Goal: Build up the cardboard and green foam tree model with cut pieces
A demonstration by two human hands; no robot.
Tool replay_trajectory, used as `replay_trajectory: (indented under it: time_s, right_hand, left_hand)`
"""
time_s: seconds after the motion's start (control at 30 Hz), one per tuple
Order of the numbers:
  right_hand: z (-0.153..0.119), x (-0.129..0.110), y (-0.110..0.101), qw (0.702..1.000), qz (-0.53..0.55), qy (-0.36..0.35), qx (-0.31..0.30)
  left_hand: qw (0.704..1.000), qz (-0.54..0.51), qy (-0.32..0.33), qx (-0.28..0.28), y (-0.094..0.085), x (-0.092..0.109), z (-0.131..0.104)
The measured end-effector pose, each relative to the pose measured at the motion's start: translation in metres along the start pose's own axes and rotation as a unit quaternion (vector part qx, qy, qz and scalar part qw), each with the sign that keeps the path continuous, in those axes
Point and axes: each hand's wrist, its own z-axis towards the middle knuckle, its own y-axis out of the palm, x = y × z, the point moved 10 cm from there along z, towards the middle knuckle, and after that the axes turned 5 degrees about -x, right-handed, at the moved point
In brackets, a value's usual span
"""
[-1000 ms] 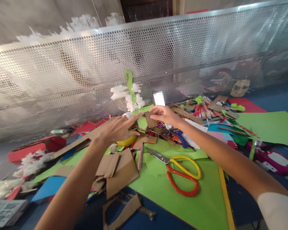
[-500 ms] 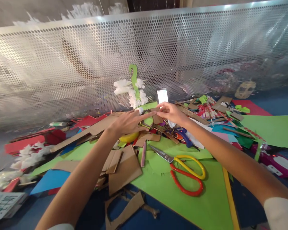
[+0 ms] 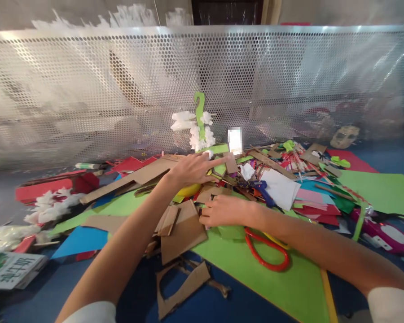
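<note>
My left hand (image 3: 191,171) is over the middle of the craft pile, index finger stretched out and the other fingers apart. Around its fingertips are a lime-green piece (image 3: 220,169) and a small cardboard piece (image 3: 231,163); I see no firm grip on either. My right hand (image 3: 227,211) is lower and nearer, its fingers curled where a slim pink stick lay; what they hold is hidden. Beneath that forearm, scissors show mainly their red handle (image 3: 269,258). Behind my left hand stands a green curved strip (image 3: 200,110) with white tissue tufts (image 3: 197,139).
A blue glue gun (image 3: 265,193) lies beside white paper (image 3: 279,187). Cardboard scraps (image 3: 182,242) and a green sheet (image 3: 256,287) spread in front. A perforated metal barrier (image 3: 155,85) runs behind, with a bright phone-like screen (image 3: 235,140) before it. A purple device (image 3: 387,233) sits at the right.
My right hand has left my left fingertip and come down and nearer, over the pink stick and scissors. My left hand stays about in place. The view has shifted slightly left.
</note>
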Motion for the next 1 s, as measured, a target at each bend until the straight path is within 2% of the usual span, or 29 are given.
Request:
replay_trajectory:
  time_s: [0.07, 0.13, 0.23, 0.27, 0.3, 0.37, 0.4, 0.43, 0.47, 0.57, 0.63, 0.8, 1.0]
  right_hand:
    - [0.008, -0.008, 0.002, 0.999, -0.035, -0.02, -0.002]
    - [0.003, -0.009, -0.011, 0.997, -0.037, -0.045, 0.04]
    - [-0.031, 0.011, -0.043, 0.984, 0.063, -0.035, 0.164]
    - [-0.048, 0.031, -0.051, 0.966, 0.135, 0.016, 0.219]
    - [-0.07, 0.055, -0.056, 0.935, 0.205, 0.081, 0.278]
    - [-0.126, 0.097, -0.057, 0.829, 0.281, 0.224, 0.429]
    - [-0.147, 0.109, -0.052, 0.787, 0.307, 0.26, 0.469]
    - [-0.158, 0.115, -0.047, 0.769, 0.324, 0.274, 0.477]
    - [-0.163, 0.118, -0.042, 0.765, 0.33, 0.283, 0.475]
    - [-0.157, 0.116, -0.035, 0.792, 0.322, 0.275, 0.44]
    - [-0.153, 0.113, -0.034, 0.799, 0.311, 0.268, 0.44]
    - [-0.158, 0.116, -0.032, 0.789, 0.291, 0.282, 0.463]
    - [-0.161, 0.116, -0.029, 0.794, 0.283, 0.272, 0.464]
  left_hand:
    - [1.0, 0.01, 0.002, 0.002, -0.001, 0.001, 0.0]
    - [1.0, 0.011, 0.001, 0.002, 0.0, 0.0, 0.0]
    - [1.0, 0.003, 0.001, 0.001, 0.001, 0.0, 0.0]
    - [1.0, 0.0, 0.001, 0.002, 0.001, 0.0, 0.0]
    - [1.0, -0.002, 0.002, 0.003, 0.001, 0.0, -0.001]
    - [1.0, -0.002, 0.001, 0.006, 0.0, 0.001, -0.001]
    - [1.0, -0.001, 0.0, 0.007, -0.001, 0.001, -0.001]
    - [1.0, 0.002, -0.002, 0.007, -0.002, 0.002, -0.001]
    - [1.0, 0.006, -0.003, 0.005, -0.003, 0.002, -0.001]
    - [1.0, 0.013, -0.006, 0.001, -0.004, 0.002, -0.001]
    - [1.0, 0.011, -0.006, 0.002, -0.004, 0.002, -0.001]
    - [1.0, 0.008, -0.007, 0.005, -0.004, 0.002, -0.001]
    - [1.0, 0.011, -0.007, 0.008, -0.006, 0.003, -0.001]
